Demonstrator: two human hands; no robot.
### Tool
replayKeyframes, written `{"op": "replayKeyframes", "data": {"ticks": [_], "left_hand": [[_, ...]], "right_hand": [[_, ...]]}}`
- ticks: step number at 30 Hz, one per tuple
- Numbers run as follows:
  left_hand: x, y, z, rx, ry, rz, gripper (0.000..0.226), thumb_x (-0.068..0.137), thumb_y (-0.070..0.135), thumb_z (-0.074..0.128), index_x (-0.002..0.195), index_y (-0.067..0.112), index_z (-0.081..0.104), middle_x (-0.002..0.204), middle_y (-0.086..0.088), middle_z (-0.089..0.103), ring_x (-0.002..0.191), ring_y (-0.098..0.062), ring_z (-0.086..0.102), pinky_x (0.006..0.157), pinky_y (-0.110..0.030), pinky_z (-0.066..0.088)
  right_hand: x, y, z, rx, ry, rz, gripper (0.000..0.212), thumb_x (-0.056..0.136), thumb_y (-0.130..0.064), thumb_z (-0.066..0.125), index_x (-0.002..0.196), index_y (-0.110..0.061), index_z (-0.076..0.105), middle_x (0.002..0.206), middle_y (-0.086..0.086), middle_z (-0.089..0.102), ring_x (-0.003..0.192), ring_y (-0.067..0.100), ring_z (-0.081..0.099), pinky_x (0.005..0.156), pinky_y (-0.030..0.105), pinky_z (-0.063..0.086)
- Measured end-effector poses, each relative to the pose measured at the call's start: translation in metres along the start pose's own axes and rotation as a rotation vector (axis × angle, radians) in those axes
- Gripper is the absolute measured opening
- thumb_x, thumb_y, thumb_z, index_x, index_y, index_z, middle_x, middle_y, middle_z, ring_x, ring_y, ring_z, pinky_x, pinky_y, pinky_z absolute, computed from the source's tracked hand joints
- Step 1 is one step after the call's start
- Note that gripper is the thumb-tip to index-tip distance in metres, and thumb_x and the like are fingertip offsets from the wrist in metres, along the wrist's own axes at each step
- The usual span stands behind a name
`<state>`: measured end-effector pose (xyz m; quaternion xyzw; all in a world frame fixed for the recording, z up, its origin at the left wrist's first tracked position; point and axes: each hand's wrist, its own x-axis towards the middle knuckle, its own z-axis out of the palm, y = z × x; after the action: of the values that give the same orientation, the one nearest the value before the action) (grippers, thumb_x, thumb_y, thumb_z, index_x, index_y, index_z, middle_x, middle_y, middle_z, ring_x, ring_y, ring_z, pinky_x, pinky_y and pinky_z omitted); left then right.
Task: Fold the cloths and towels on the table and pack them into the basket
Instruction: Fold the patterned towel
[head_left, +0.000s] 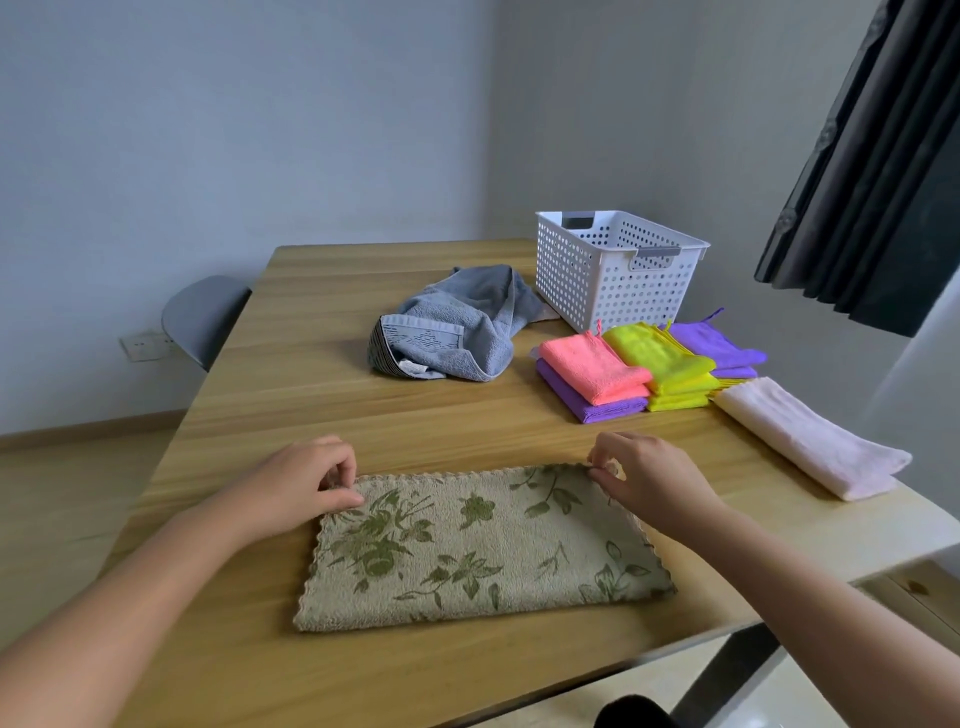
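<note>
Pale blue-grey walls (234, 130) meeting in a corner, light wooden table (311, 374), grey chair (202, 317) beside its far left edge, white socket (143, 347) low on the wall, wooden floor (62, 493) below, dark curtain (872, 156) at upper right, soft even light.

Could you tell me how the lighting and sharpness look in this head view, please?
Head view: soft, even light, with only faint shadows under the folded cloths; the floral cloth is sharp; the wide-angle lens tilts the curtain.
</note>
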<state>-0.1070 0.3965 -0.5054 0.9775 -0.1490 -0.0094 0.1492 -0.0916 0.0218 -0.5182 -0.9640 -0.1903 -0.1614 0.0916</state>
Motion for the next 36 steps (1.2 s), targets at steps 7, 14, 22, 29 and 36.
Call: {"op": "replayKeyframes", "data": {"ticks": [7, 14, 22, 29, 36], "left_hand": [[0.009, 0.002, -0.005, -0.044, -0.102, 0.050, 0.017, 0.084, 0.026, 0.069, 0.083, 0.033, 0.053, 0.091, 0.010, 0.057, 0.067, 0.000, 0.044, 0.059, -0.010, 0.035], [0.011, -0.003, -0.007, -0.092, -0.102, 0.033, 0.022, 0.077, 0.029, 0.075, 0.067, 0.026, 0.055, 0.084, 0.010, 0.057, 0.076, -0.005, 0.053, 0.071, -0.022, 0.044], [0.014, 0.009, -0.008, -0.102, -0.074, 0.023, 0.021, 0.074, 0.026, 0.078, 0.069, 0.022, 0.058, 0.058, 0.013, 0.051, 0.051, 0.004, 0.045, 0.051, -0.012, 0.033], [0.006, 0.010, -0.017, -0.198, 0.134, -0.033, 0.031, 0.067, 0.035, 0.082, 0.058, 0.022, 0.054, 0.049, 0.015, 0.055, 0.046, -0.001, 0.042, 0.050, -0.020, 0.033], [0.017, 0.020, -0.015, -0.129, 0.158, -0.115, 0.039, 0.071, 0.036, 0.079, 0.061, 0.018, 0.045, 0.058, 0.006, 0.050, 0.053, -0.010, 0.039, 0.050, -0.026, 0.028]], "right_hand": [[0.009, 0.000, -0.001, -0.063, -0.120, 0.015, 0.014, 0.088, -0.030, 0.055, 0.095, -0.021, 0.063, 0.098, -0.007, 0.062, 0.090, 0.018, 0.059, 0.065, 0.028, 0.040], [0.013, 0.001, -0.007, 0.022, -0.195, 0.103, 0.008, 0.082, -0.023, 0.059, 0.076, -0.023, 0.054, 0.082, -0.007, 0.057, 0.084, 0.018, 0.057, 0.071, 0.035, 0.049], [0.021, -0.011, -0.013, -0.184, -0.317, 0.038, 0.005, 0.084, -0.021, 0.052, 0.082, -0.020, 0.048, 0.090, -0.003, 0.050, 0.080, 0.014, 0.043, 0.062, 0.028, 0.039], [0.015, -0.003, -0.024, -0.069, -0.256, 0.112, 0.031, 0.076, -0.018, 0.059, 0.060, -0.028, 0.035, 0.080, -0.001, 0.059, 0.074, 0.017, 0.048, 0.057, 0.029, 0.036], [0.021, 0.004, -0.018, 0.007, -0.273, 0.121, 0.021, 0.074, -0.008, 0.058, 0.065, -0.021, 0.044, 0.076, 0.004, 0.058, 0.074, 0.022, 0.052, 0.059, 0.030, 0.038]]}}
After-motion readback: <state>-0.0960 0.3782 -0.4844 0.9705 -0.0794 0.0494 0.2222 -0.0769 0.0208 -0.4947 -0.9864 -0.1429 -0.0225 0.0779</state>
